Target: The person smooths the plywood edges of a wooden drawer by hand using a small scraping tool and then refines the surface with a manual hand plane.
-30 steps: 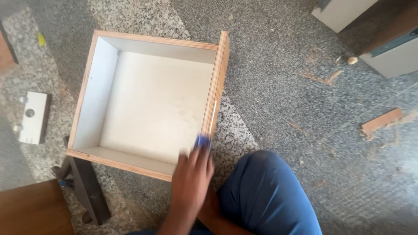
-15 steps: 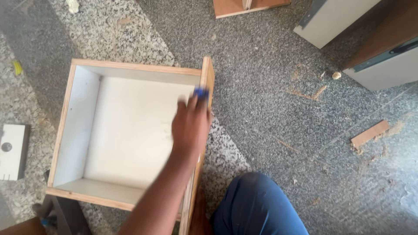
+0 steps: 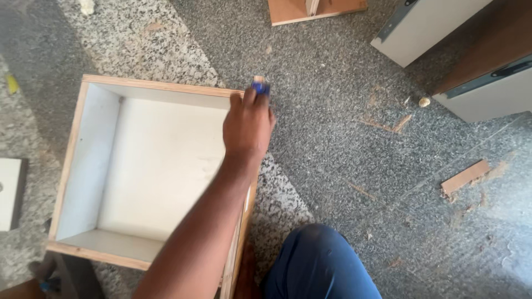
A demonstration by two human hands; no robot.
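Note:
My left hand point(image 3: 247, 128) reaches forward along the right side panel of an open wooden drawer box point(image 3: 72, 166). Its fingertips are pinched on a small blue object point(image 3: 260, 87) at the box's far right corner. The box lies on the floor, with plywood edges, white inner walls and a white bottom. My forearm runs over the right side panel and hides most of it. My right hand is out of view. My knee in blue trousers point(image 3: 321, 266) shows at the bottom.
The floor is speckled grey stone point(image 3: 343, 166) with wood chips and a small wood strip point(image 3: 465, 177). White cabinet panels point(image 3: 487, 94) lie at the top right, a wooden piece point(image 3: 310, 11) at the top, a white block point(image 3: 11, 194) at the left edge.
My hand has slid with the blue object along the right side panel, from the near end to the far corner. The view has shifted so the box sits lower and further left.

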